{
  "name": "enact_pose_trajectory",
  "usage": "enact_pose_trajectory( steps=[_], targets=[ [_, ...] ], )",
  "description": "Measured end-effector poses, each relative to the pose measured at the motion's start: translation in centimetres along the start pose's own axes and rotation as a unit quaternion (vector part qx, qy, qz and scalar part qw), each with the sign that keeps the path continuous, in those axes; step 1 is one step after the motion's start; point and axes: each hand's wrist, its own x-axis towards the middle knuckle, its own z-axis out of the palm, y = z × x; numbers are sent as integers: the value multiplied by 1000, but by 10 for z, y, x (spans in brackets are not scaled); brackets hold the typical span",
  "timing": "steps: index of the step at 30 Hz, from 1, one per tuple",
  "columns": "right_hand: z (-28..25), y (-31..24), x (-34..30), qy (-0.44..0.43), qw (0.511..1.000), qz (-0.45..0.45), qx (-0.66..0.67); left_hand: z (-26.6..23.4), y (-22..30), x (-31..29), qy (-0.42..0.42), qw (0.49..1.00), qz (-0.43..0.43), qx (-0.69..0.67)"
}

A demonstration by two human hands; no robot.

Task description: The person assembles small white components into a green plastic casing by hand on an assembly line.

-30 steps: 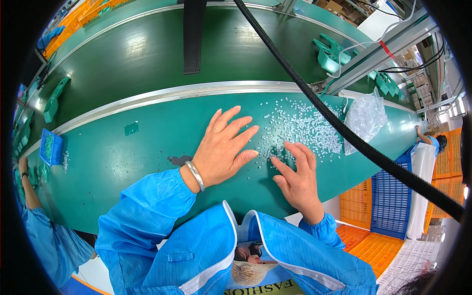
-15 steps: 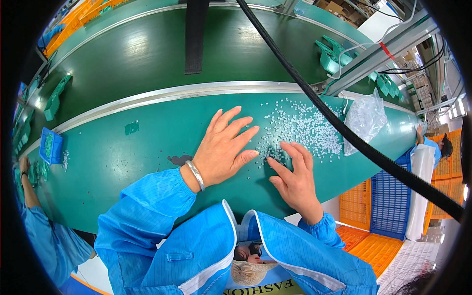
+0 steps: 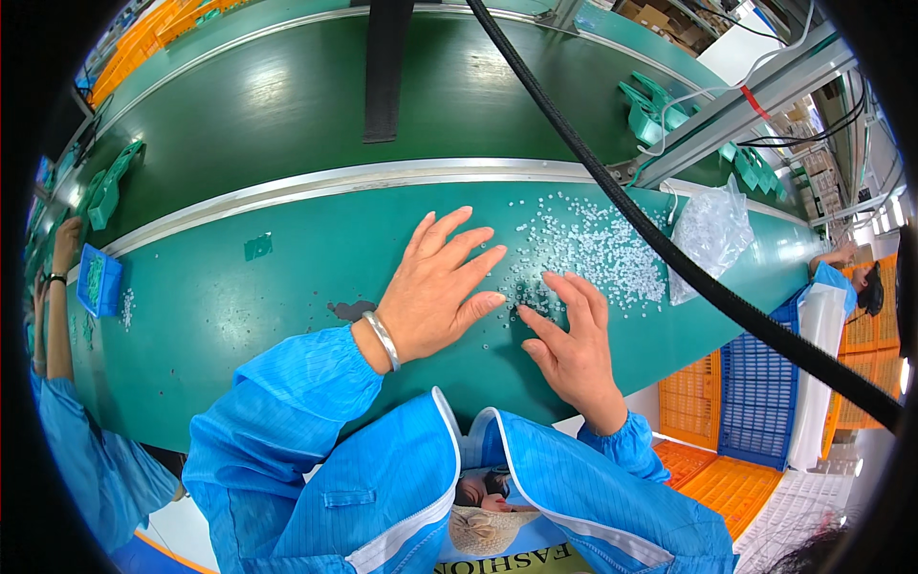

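Observation:
Many small whitish pieces (image 3: 601, 251) lie scattered over the green worktop (image 3: 220, 354), too small to name exactly. My left hand (image 3: 430, 287), with a silver bangle at its wrist, is spread palm down at their left edge and holds nothing. At their near edge is my right hand (image 3: 572, 349), fingers apart and slightly bent, with no object visible in it. A few pieces lie between the fingertips of the two hands. Beyond the scatter, a clear plastic bag (image 3: 710, 234) rests on the worktop with similar pieces inside.
A black braided cable (image 3: 612, 182) crosses above the right side. Past the metal rail runs a dark green conveyor (image 3: 258, 105) carrying green plastic parts (image 3: 117, 187). A blue bin (image 3: 99, 282) stands at left beside a co-worker's arm (image 3: 59, 316). Crates (image 3: 760, 383) stand at right.
My hands stay almost still. At the left, the co-worker's arm has reached forward past the blue bin to the green parts on the conveyor. A person at far right has shifted an arm.

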Motion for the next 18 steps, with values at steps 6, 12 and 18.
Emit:
enact_pose_trajectory(
  steps=[6, 12, 18],
  targets=[
    [1, 6, -5, -16, 999, -31, -14, 0, 0, 0, -1, 1000, -2, 0],
    [0, 2, -2, 3, 999, -25, 21, 0, -1, 0, -5, 1000, -2, -8],
    [-8, 5, 4, 26, 997, -58, -32, 0, 0, 0, 2, 1000, 2, 0]
  ],
)
